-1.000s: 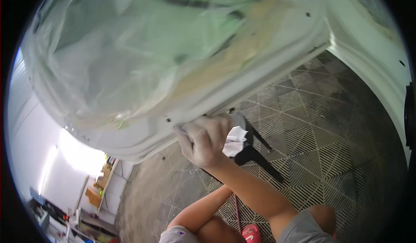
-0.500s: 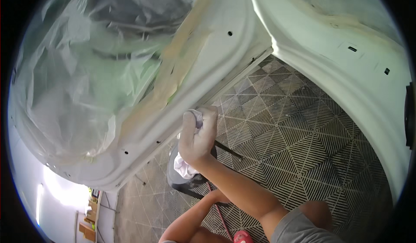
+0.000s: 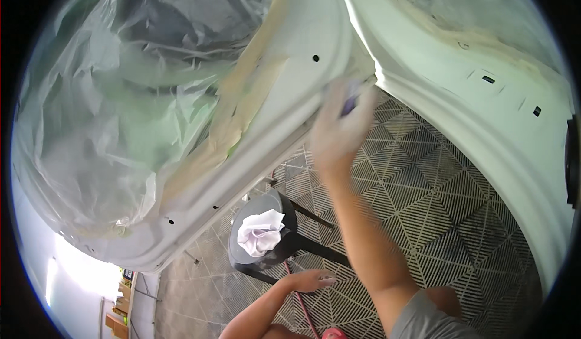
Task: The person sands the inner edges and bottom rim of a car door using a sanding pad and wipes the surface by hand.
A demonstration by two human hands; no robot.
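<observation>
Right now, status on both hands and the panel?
Right hand raised at white panel, small purple thing in its fingers, blurred. Left hand open, low by stool. White rag on stool.

Grey grid-patterned floor tiles [image 3: 460, 218], a black stool [image 3: 284, 251], bright daylight lower left.

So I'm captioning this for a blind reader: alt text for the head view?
A blurred right hand reaches up to a white car body panel masked with plastic sheeting and tape. Below, the left hand rests by a dark stool holding a crumpled white cloth.

Car body paint workshop, masked white panel [image 3: 315, 106], plastic sheeting [image 3: 121, 109], grid floor tiles [image 3: 448, 218]
</observation>
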